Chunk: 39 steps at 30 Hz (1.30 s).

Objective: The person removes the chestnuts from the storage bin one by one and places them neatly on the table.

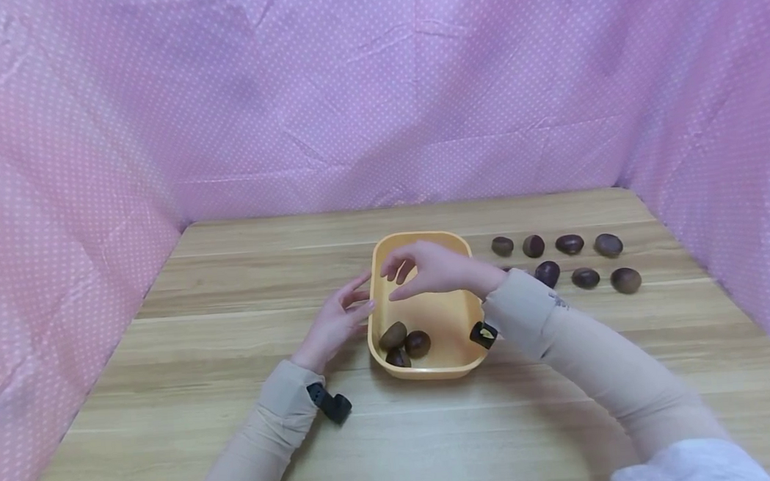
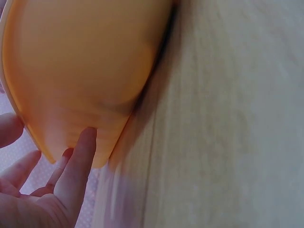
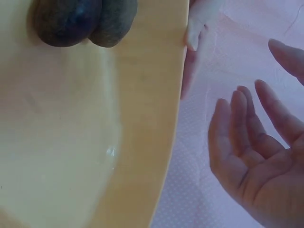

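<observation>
A yellow-orange plastic container (image 1: 445,314) stands on the table with three brown chestnuts (image 1: 418,344) in its near left corner. My left hand (image 1: 337,321) is at the container's left side, its fairly straight fingertips against the outer wall, as the left wrist view shows. Over the container is my right hand (image 1: 429,271), fingers loosely bent and spread from the thumb, with nothing held. In the right wrist view that hand (image 3: 266,161) appears beside the container's rim, its palm bare. Two dark chestnuts (image 3: 69,21) show at the top of that view.
Right of the container lie several chestnuts (image 1: 569,244) in two rows on the wood-grain table (image 1: 169,386). One in the nearer row is mostly hidden behind my right wrist. Pink dotted cloth (image 1: 377,108) hangs behind the table and along both sides.
</observation>
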Tool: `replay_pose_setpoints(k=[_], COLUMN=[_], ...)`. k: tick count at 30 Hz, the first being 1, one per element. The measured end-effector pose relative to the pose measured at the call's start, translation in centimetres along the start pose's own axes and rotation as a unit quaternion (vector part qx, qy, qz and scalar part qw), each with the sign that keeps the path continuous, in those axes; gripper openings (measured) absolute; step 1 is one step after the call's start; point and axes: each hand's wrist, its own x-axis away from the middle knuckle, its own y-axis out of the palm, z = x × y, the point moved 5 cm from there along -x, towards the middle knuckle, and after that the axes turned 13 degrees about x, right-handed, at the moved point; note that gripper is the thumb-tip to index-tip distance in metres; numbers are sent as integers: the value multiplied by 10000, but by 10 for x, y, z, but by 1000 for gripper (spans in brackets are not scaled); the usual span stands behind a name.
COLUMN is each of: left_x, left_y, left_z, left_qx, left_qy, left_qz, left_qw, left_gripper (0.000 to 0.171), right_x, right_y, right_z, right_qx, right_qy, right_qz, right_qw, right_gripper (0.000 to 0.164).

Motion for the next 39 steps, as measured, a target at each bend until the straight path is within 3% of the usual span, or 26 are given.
replay_pose_setpoints(k=[9,18,30,39], left_x=[1,1,3,3], left_y=[1,-1,0,0], left_z=[1,1,2,3], left_qx=[-30,-120,-161,-217], left_qy=[-3,-60,-70,-145], left_qz=[-17,63,89,124], left_qw=[10000,9999,9998,9996], left_gripper=[58,58,57,56], right_x=[-11,-13,-13,-15], right_y=[23,43,66,75], right_z=[12,14,22,21], right_qx=[-89,-224,-201,-144], right_qy=[110,600,580,206], right_qz=[-994,-1648,-1849,-2058], right_qw=[9949,9842,9808,9783], right_gripper=[37,45,45,37])
